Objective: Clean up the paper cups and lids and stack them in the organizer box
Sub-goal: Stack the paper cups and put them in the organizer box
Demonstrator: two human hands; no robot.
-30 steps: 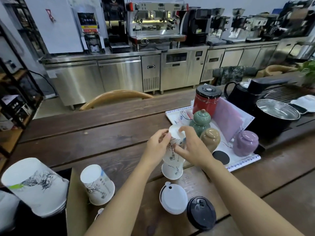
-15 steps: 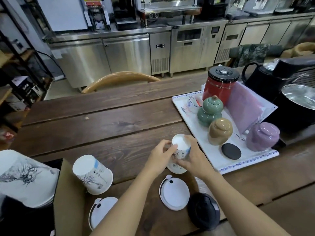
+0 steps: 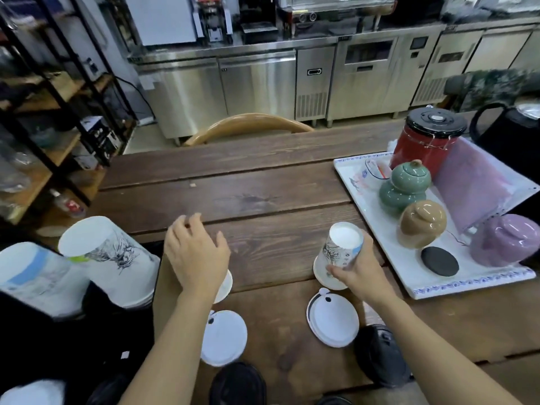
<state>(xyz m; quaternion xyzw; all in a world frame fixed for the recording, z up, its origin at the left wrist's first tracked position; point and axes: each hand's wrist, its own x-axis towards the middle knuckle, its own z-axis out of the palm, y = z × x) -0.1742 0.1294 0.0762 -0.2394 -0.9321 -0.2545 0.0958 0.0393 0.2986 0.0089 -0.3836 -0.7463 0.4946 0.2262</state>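
Note:
A white paper cup with ink drawings [image 3: 342, 247] stands upside down on the wooden table [image 3: 263, 200], and my right hand [image 3: 361, 273] grips its lower side. My left hand [image 3: 195, 252] is spread with fingers apart over a second upside-down cup, of which only the rim [image 3: 225, 285] shows. Two white lids [image 3: 223, 337] [image 3: 333, 320] and two black lids [image 3: 238, 384] [image 3: 382, 356] lie at the near edge. At the left the dark organizer box [image 3: 87, 340] holds cup stacks lying on their sides [image 3: 108, 258] [image 3: 38, 276].
A white tray [image 3: 467, 283] at the right carries green [image 3: 404, 185], tan [image 3: 422, 223] and purple [image 3: 505, 239] ceramic jars, a red canister [image 3: 423, 141] and a black coaster [image 3: 439, 261]. A chair back [image 3: 248, 124] stands beyond the table, shelving at the left.
My left hand has let go of the cup in the middle and moved left over the other cup. My right hand has kept its hold, with the cup lowered to the table.

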